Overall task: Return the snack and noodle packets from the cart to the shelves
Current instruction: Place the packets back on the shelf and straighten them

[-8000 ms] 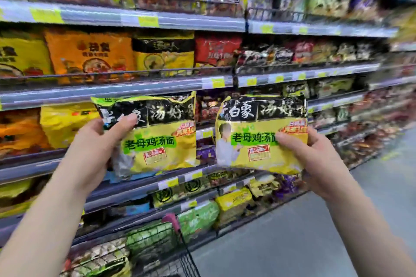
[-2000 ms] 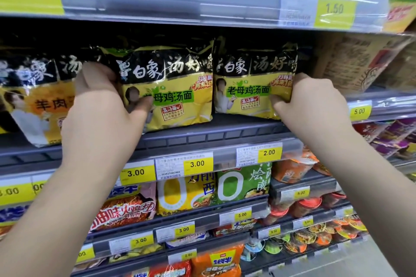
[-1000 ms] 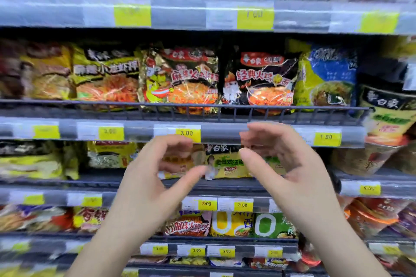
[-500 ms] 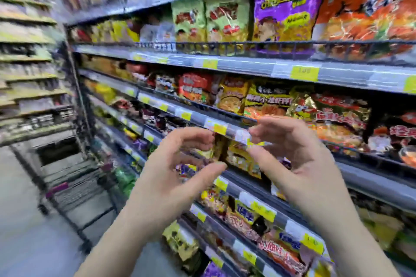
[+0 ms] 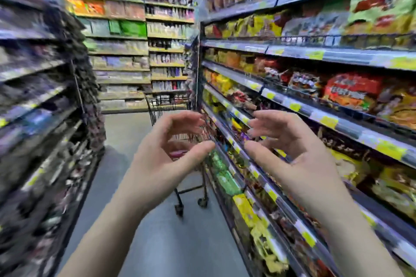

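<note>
Left hand (image 5: 166, 159) and right hand (image 5: 290, 155) both empty, fingers loosely curled, black wire shopping cart (image 5: 173, 102) just beyond the left fingers.

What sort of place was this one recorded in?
A supermarket aisle, most likely: tiered shelves packed with snack and noodle packets, yellow price tags along the shelf edges, and a wire shopping cart on the floor ahead.
</note>
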`<state>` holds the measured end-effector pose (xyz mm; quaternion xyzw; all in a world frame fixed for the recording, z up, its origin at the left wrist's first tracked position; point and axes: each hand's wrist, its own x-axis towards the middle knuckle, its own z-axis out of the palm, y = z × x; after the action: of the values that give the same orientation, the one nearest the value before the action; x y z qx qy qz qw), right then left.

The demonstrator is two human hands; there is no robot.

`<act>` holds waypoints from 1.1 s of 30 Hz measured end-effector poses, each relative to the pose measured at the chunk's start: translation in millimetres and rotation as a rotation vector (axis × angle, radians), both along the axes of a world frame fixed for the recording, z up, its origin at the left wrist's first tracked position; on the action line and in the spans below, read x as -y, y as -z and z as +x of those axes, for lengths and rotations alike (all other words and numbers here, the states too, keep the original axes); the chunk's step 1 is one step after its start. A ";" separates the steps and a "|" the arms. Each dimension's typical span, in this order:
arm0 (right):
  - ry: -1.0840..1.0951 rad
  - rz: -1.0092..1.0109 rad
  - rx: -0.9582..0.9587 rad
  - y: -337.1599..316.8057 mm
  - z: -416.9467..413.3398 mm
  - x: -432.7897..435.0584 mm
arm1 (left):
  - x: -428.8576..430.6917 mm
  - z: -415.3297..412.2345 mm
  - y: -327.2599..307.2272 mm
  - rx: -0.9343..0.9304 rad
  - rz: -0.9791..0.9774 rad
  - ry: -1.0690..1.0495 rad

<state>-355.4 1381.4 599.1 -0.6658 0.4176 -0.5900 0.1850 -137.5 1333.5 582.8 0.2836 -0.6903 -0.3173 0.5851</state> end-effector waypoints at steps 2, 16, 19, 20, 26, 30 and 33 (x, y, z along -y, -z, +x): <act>-0.034 0.001 0.012 0.6 33.6 38.1 | 28.1 36.4 0.1 -0.010 0.009 -0.035; -0.090 0.072 -0.014 7.5 191.8 255.4 | 244.3 203.0 -1.7 0.047 0.051 -0.061; -0.083 0.075 0.002 17.4 203.0 301.2 | 289.1 214.0 6.9 0.032 0.052 -0.049; -0.082 0.080 0.012 21.7 206.4 317.9 | 305.8 217.2 10.4 0.031 0.058 -0.049; -0.082 0.118 0.033 45.3 217.1 434.3 | 428.7 222.0 30.2 0.050 0.075 -0.021; -0.055 0.112 0.059 48.0 217.2 532.1 | 533.1 219.1 28.2 0.068 0.059 0.026; -0.038 0.111 0.066 40.3 211.0 603.7 | 608.5 215.8 21.2 0.060 0.074 0.054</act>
<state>-144.4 777.7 558.8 -0.6424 0.4307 -0.5840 0.2464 78.3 725.0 561.6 0.2957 -0.7028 -0.3494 0.5446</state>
